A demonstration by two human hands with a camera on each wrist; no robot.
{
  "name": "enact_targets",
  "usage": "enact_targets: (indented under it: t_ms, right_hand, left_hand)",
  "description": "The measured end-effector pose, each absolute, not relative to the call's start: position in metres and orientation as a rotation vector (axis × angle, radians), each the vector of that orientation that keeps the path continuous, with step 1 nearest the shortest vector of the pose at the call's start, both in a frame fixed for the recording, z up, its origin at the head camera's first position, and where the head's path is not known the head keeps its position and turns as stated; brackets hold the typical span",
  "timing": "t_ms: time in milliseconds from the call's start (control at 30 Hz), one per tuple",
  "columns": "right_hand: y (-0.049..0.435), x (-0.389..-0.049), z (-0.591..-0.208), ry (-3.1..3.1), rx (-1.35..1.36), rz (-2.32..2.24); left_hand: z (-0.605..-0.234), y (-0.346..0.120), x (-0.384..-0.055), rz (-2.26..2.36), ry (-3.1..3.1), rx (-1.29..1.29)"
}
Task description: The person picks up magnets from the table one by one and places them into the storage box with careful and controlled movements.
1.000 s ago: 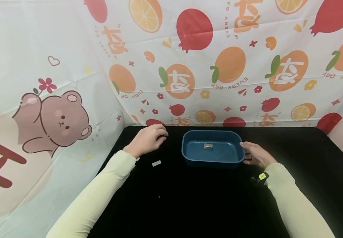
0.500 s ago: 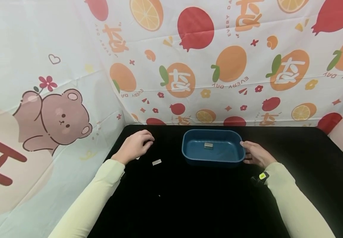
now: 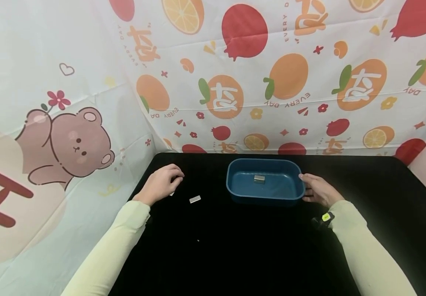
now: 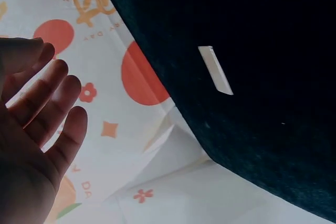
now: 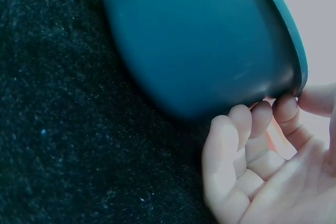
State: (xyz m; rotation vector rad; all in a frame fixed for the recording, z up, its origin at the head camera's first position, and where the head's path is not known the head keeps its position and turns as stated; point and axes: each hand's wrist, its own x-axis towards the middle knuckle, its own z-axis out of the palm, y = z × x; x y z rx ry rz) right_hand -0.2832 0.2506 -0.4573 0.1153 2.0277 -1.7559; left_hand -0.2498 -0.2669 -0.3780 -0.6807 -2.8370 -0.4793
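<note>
blue bin point(image 3: 261, 200) gripped by r. hand point(image 3: 319, 191); l. hand point(image 3: 159, 183) loose

r. hand: thumb at rim, fingers bent against outside of end wall, i.e. hold on bin's end. bin is level, mouth up, on black table point(image 3: 242, 255), btwn the hands, well apart from l. hand. metallic block point(image 3: 259, 179) lies on bin floor, touching neither hand. l. hand: fingers part-bent, slightly spread, nothing seen in palm; thumb-to-index contact cannot be told. silvery block point(image 3: 195, 199) lies on table near l. hand, on the side toward bin. pale sliver point(image 3: 171, 194) shows at l. hand's lower edge, mostly hidden. tiny speck point(image 3: 198, 240) lies closer to wearer than either hand. dark device w/ yellow-green label point(image 3: 325, 217) sits at r. wrist. fruit-print sheet point(image 3: 249, 98) hangs beyond both hands; bear-print sheet point(image 3: 79, 144) hangs on l. hand's outer side.
</note>
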Motion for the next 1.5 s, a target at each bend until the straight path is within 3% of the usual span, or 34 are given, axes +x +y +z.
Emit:
enact_targets:
  t_ms: [1500]
  right_hand:
    - [0.251, -0.284, -0.457, 2.056, 0.121, -1.725]
  left_hand:
    - [-0.425, -0.264, -0.254, -0.397, -2.967, -0.719]
